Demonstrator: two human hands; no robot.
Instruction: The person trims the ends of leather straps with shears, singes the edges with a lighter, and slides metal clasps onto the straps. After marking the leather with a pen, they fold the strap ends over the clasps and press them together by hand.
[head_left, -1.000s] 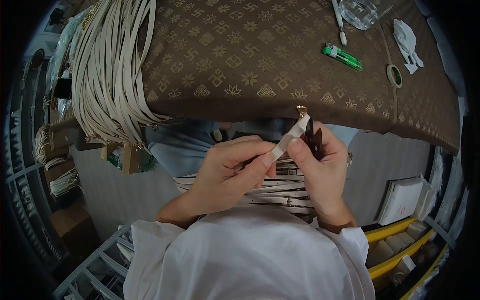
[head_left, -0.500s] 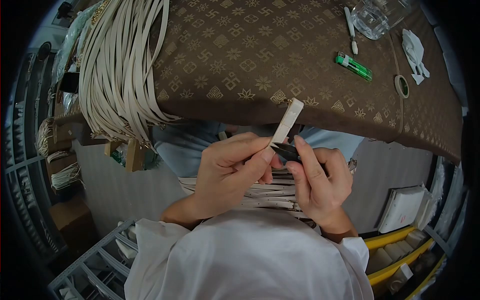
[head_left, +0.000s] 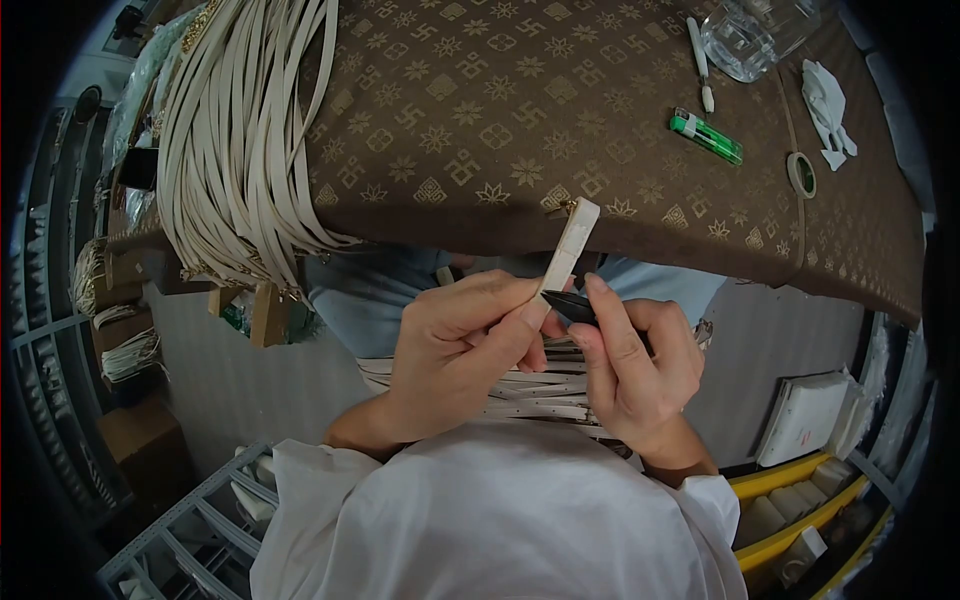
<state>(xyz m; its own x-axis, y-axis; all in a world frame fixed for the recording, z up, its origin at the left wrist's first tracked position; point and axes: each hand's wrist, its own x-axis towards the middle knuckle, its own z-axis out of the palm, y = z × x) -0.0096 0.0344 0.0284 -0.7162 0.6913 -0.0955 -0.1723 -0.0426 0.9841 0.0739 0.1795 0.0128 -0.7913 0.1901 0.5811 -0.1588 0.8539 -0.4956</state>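
Between the thumb and fingers of my left hand is a cream leather strap, angled up towards the table edge. A small gold-coloured metal fitting shows at its far end. My right hand is closed around a black pointed tool, which may be tweezers or snips. Its tip touches or nearly touches the strap right beside my left fingertips; the handle is mostly hidden in my palm. More cream straps with small holes lie across my lap beneath both hands.
A thick bundle of cream straps hangs over the left of the brown patterned tablecloth. Farther right are a green cutter, a white pen-like tool, a clear glass jar, a tape roll and crumpled white tissue.
The strap's far end has shifted slightly to the left, and the black tool's tip has moved a little. Both hands keep nearly the same position and hold.
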